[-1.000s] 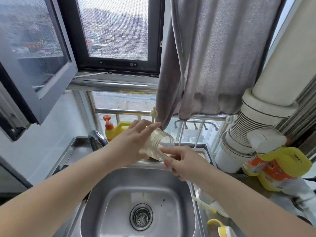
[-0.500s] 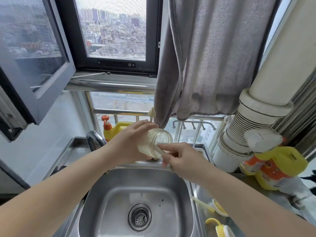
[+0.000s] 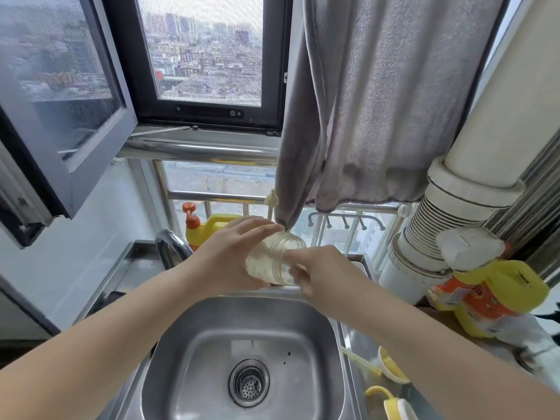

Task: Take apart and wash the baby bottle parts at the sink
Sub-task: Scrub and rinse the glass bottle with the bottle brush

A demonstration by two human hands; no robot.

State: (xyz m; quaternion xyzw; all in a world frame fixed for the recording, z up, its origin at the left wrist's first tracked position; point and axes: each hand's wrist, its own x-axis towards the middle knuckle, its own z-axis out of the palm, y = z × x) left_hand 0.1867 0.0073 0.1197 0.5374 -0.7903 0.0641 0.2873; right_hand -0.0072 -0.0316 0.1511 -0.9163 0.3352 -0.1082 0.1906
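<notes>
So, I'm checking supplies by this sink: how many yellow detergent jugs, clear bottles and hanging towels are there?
Yellow detergent jugs: 2, the pump jug and the labelled jug
Clear bottle: 1
Grey towel: 1
Total: 4

Big grey towel (image 3: 378,101) hangs in front of the window (image 3: 206,56), its lowest corner dangling just above the metal rail (image 3: 218,196). There's a yellow soap jug with an orange pump (image 3: 201,225) on the ledge behind the tap (image 3: 169,244). Over on the right, a fat white pipe (image 3: 472,177) runs down at a slant, with a yellow and orange detergent bottle (image 3: 488,298) leaning on the desk (image 3: 357,353) just beside its lower end. A white hook rack (image 3: 345,221) hangs off the rail.
</notes>
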